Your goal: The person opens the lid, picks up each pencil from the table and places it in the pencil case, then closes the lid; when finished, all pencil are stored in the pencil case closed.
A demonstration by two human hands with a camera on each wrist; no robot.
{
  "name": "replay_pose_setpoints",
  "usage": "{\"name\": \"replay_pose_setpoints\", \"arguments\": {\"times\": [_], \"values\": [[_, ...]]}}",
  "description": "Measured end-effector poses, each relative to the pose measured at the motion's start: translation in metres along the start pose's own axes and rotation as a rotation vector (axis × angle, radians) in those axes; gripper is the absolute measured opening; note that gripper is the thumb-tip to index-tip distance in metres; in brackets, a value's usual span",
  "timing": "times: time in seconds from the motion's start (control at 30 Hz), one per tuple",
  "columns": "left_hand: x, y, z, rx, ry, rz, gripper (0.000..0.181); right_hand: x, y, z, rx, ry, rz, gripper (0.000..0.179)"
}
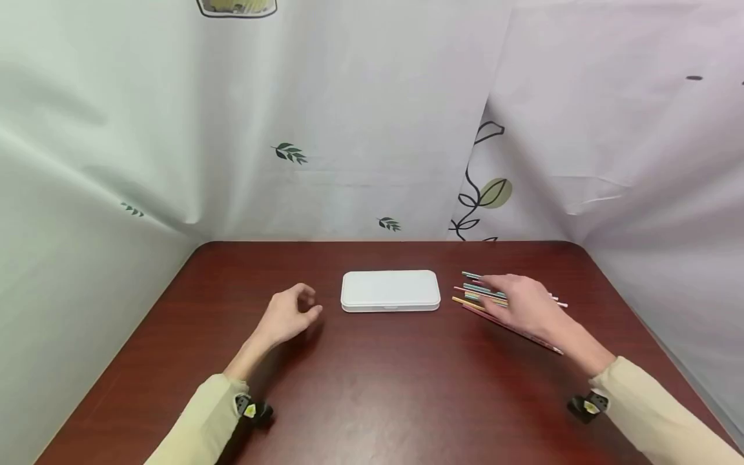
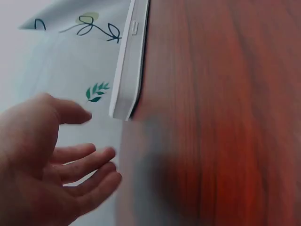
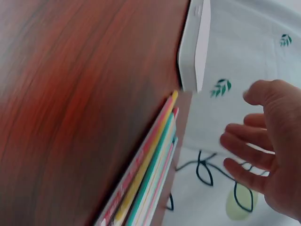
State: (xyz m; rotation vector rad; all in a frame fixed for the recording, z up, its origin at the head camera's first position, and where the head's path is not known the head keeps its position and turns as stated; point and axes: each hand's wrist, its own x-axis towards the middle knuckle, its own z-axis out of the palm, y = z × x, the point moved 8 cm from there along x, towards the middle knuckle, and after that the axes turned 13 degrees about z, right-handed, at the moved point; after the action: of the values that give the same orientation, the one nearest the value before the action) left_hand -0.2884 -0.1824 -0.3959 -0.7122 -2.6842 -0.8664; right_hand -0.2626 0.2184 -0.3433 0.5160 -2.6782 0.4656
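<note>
A closed white pencil case (image 1: 391, 289) lies flat near the middle of the table, its latch on the near side. To its left hovers my left hand (image 1: 289, 314), fingers loosely bent, holding nothing; the left wrist view shows a gap between the fingers (image 2: 101, 162) and the case. Over a loose bunch of coloured pencils (image 1: 478, 294) to the right of the case is my right hand (image 1: 526, 307). In the right wrist view that hand is raised clear of the pencils (image 3: 143, 174), its fingers relaxed and apart, with nothing between them. Part of the bunch is hidden beneath it.
The dark red-brown wooden table (image 1: 383, 387) ends at a back edge against a pale curtain (image 1: 360, 116) printed with leaves. More curtain hangs along the left and right sides. Each wrist wears a small black camera.
</note>
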Motion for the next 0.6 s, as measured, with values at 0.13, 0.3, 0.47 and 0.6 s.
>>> {"name": "replay_pose_setpoints", "arguments": {"times": [0.13,0.3,0.47,0.6], "values": [[0.010,-0.003,0.018,-0.074,-0.037,0.007,0.060,0.008,-0.019,0.011,0.141,0.057,-0.121,0.025],[0.022,-0.003,0.034,-0.104,-0.055,-0.005,0.082,0.020,-0.041,0.036,0.283,0.011,-0.196,0.028],[0.031,0.002,0.052,-0.100,-0.108,0.005,0.091,0.027,-0.054,0.062,0.309,-0.054,-0.164,0.029],[0.035,0.002,0.057,-0.108,-0.108,0.011,0.097,0.034,-0.068,0.076,0.316,-0.054,-0.174,0.026]]}}
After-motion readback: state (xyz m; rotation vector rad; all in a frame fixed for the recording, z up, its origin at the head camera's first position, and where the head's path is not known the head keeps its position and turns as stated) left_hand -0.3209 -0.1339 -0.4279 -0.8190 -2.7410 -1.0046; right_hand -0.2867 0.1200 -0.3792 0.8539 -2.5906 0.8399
